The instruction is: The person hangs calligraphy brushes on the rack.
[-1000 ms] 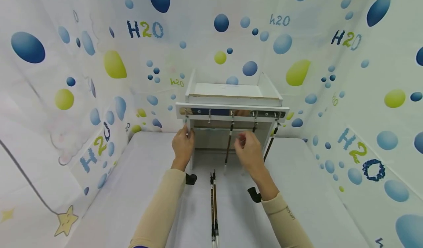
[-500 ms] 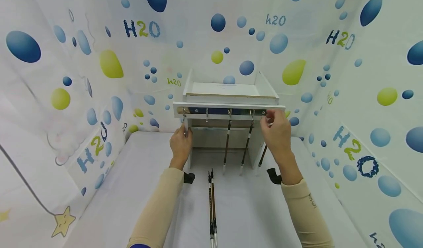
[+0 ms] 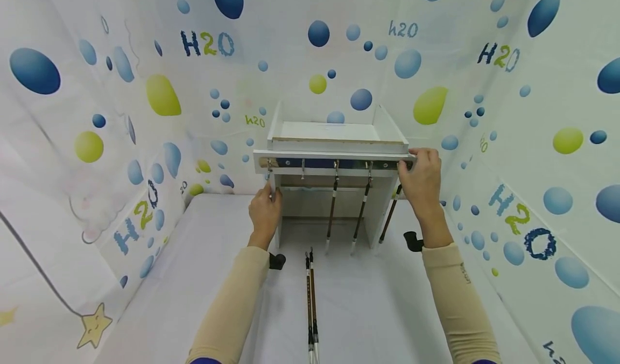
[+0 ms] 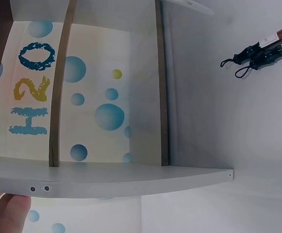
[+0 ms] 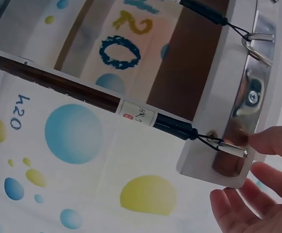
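Observation:
A white shelf (image 3: pixel 339 147) bears a shiny metal hook strip (image 3: pixel 315 163) along its front board. Three calligraphy brushes hang by loops from its hooks: the left one (image 3: pixel 331 213), the middle one (image 3: pixel 360 216) and the right one (image 3: pixel 389 216). My right hand (image 3: pixel 422 175) grips the right end of the front board, thumb on the strip beside the hook of the rightmost brush (image 5: pixel 174 126). At the left, my left hand (image 3: pixel 265 216) holds the side panel (image 4: pixel 107 183) below the leftmost hook; part of its fingers is out of the left wrist view.
Two more calligraphy brushes (image 3: pixel 311 299) lie side by side on the white tabletop (image 3: pixel 368 310) in front of the shelf, loops toward it. Behind and at both sides stand walls of printed curtain (image 3: pixel 290 46) with blue and green bubbles.
My right hand has moved right, from beside the middle hanging brush to the right end of the front board, where it takes hold. My left hand stays at the side panel.

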{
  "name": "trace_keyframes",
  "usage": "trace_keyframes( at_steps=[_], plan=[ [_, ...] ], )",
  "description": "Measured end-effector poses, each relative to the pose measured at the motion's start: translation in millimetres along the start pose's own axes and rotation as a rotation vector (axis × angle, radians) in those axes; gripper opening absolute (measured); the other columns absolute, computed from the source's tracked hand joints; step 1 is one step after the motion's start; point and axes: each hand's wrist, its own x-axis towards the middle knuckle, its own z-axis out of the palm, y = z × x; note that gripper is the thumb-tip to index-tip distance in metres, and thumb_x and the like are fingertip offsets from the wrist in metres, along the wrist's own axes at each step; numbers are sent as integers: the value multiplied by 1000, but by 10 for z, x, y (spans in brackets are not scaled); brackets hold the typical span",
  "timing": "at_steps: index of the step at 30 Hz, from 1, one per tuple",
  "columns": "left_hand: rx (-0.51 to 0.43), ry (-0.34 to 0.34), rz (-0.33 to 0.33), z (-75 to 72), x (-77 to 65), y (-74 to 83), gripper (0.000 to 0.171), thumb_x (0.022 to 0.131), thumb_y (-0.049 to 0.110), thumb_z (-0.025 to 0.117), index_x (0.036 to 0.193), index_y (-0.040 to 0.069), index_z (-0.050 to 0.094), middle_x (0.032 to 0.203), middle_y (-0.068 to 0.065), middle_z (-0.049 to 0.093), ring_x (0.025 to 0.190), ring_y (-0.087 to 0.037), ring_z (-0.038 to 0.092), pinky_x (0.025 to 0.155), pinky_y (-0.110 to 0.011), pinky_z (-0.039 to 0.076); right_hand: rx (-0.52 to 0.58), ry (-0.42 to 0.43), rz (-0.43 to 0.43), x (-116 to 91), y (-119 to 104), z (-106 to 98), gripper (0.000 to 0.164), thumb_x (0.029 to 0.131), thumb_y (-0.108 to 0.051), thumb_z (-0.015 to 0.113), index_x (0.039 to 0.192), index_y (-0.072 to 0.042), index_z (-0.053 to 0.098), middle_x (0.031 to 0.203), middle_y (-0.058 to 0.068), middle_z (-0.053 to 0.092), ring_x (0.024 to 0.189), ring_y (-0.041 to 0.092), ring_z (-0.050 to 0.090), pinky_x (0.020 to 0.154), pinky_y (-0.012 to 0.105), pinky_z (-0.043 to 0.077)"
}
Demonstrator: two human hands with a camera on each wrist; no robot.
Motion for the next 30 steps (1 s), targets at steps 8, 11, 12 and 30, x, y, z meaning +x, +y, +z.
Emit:
trace_keyframes(
  at_steps=[8, 11, 12, 30],
  plan=[
    [-3, 8, -1, 7, 1, 17, 16, 93, 15, 62, 94, -1, 66, 79, -23, 70, 70, -41, 71, 58, -57, 52, 50, -6, -36, -21, 74, 33, 23, 96, -3, 60, 114, 10, 65, 121, 26, 57, 115, 42, 55, 98, 50, 48],
    [4, 4, -7, 13, 19, 20, 17, 94, 16, 62, 98, 0, 68, 80, -23, 71, 72, -40, 72, 59, -56, 53, 70, 2, -40, -17, 96, 53, 23, 97, -3, 58, 115, 9, 65, 121, 25, 57, 118, 38, 56, 102, 47, 49],
    [3, 3, -8, 16, 23, 22, 17, 94, 16, 62, 99, 1, 68, 80, -23, 71, 72, -40, 72, 59, -56, 53, 76, 6, -43, -17, 106, 60, 23, 97, -3, 58, 115, 10, 65, 120, 25, 57, 118, 38, 57, 102, 47, 49],
    [-88, -152, -161, -84, 67, 123, 32, 97, 16, 58, 125, 2, 66, 97, -25, 71, 91, -40, 74, 80, -54, 57, 106, 62, -84, -23, 156, 109, 21, 95, 1, 58, 111, 13, 66, 115, 29, 59, 110, 43, 58, 95, 50, 49]
  ],
)
